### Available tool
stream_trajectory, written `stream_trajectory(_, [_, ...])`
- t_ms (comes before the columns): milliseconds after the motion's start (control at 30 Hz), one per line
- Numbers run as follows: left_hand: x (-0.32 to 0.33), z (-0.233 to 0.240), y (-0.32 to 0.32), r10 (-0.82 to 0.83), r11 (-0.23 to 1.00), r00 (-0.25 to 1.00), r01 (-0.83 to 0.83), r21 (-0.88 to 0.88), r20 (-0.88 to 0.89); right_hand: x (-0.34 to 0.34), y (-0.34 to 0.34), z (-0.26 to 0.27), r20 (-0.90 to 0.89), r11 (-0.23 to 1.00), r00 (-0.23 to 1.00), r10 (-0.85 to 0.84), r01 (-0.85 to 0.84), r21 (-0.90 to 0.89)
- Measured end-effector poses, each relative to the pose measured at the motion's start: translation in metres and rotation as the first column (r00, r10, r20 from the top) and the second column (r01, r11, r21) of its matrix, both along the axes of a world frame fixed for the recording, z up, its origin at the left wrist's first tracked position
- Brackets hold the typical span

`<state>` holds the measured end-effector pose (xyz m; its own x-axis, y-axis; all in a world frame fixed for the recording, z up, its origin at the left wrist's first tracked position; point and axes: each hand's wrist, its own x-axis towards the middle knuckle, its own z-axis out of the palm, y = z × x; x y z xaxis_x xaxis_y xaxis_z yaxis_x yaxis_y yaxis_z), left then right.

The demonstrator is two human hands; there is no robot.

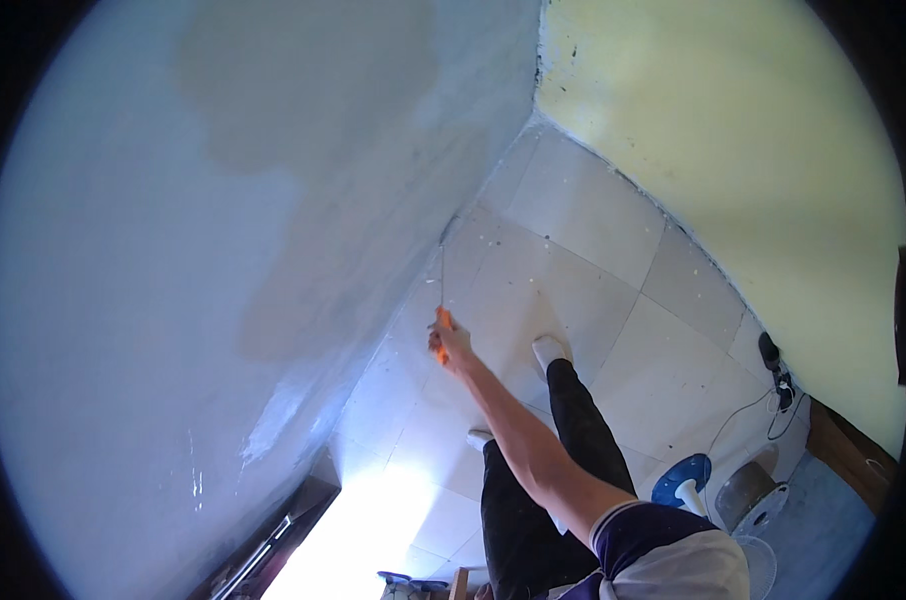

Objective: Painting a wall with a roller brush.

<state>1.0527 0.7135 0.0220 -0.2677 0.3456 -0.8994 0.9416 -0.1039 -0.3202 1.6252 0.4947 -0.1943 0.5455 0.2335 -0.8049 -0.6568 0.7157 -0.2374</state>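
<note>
My right hand [450, 343] is closed around the orange handle of a hand tool [443, 315]. The tool's long, thin metal shaft or blade points away from me, its far end at the foot of the grey-blue plastered wall [333, 225], by a dark mark in the wall-floor joint [448, 229]. Whether it touches the wall cannot be told. At the bottom edge, beside a piece of wood [459, 583], a small skin-coloured patch may be part of my left hand; what it holds is hidden. My feet in white footwear stand on the tiled floor [573, 292].
A yellow wall [723, 135] meets the plastered wall at a corner. Along the right lie a black shoe-like object [769, 351], cables, a blue round base [674, 480] and a grey drum-like container [745, 495]. Bright light falls on the floor at lower left, near dark framed items [273, 540].
</note>
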Motion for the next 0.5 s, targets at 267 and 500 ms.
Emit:
stream_trajectory(267, [-0.042, -0.013, 0.031, 0.075, 0.995, 0.985, -0.083, 0.048, 0.156, -0.133, -0.012, 0.183, 0.021, 0.937, 0.937, 0.349, -0.348, -0.035])
stream_trajectory(500, [-0.103, -0.043, -0.121, 0.444, 0.873, 0.803, -0.488, 0.01, 0.397, -0.21, 0.005, 0.184, -0.042, 0.888, 0.889, 0.457, -0.452, 0.083])
